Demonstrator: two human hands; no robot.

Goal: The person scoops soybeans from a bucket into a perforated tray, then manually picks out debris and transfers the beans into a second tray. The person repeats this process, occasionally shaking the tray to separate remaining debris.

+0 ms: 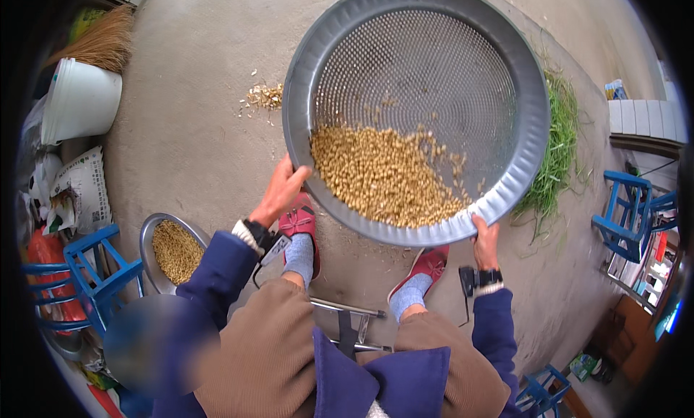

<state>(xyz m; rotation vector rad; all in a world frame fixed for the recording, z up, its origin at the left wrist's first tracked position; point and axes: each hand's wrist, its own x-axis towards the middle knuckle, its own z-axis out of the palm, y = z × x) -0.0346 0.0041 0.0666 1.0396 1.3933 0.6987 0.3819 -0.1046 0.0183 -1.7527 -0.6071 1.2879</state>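
A large round metal sieve (417, 114) with a perforated bottom is held out over the floor. My left hand (283, 187) grips its lower left rim with the thumb on top, and my right hand (484, 238) grips the lower right rim. A heap of soybean-like tan beans (379, 174) lies along the side of the sieve nearest me; several loose beans are scattered and blurred above the heap. Left of my knees, a metal basin (201, 234) on the floor holds more such beans (174, 252). The fingers under the rim are hidden.
A small pile of husks or chips (265, 96) lies on the concrete floor left of the sieve. Cut green grass (558, 141) is heaped at the right. Blue stools (103, 282), a white bucket (87, 100), a printed sack (81, 187) and a straw broom (105, 41) line the left side.
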